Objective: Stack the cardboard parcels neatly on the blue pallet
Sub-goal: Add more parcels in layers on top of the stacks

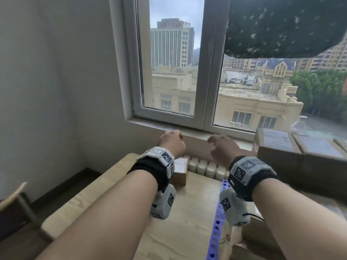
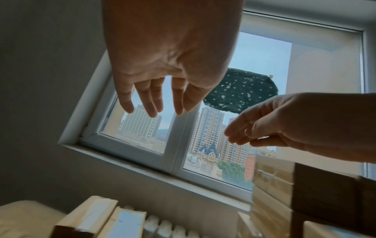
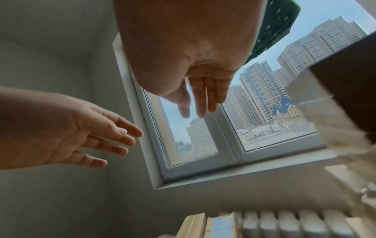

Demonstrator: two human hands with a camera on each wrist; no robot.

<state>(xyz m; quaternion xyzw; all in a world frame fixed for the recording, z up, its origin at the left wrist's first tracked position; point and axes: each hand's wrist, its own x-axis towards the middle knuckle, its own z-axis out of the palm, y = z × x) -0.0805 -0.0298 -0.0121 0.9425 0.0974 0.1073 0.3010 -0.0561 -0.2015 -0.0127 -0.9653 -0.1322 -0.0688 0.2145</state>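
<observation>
**Both hands empty, stack part-built**

Meanwhile both hands hang in the air before the window (image 1: 169,76), holding nothing. The left hand (image 1: 171,142) has its fingers (image 2: 150,96) straight and loosely spread; the right hand (image 1: 223,149) likewise shows relaxed, extended fingers (image 3: 205,96), a little apart from the left.

Judging by what lies below, the job is partly done. A stack of cardboard parcels (image 1: 300,158) stands to the right, high enough to reach the window sill, beside the strip of blue pallet (image 1: 217,222) that shows along its left edge; whether every one sits squarely on the pallet cannot be told. At least two smaller taped parcels (image 2: 95,215) remain on the wooden surface (image 1: 178,222) near the white radiator (image 1: 204,167), just beyond the left wrist. Those look like what is left to carry over.
</observation>
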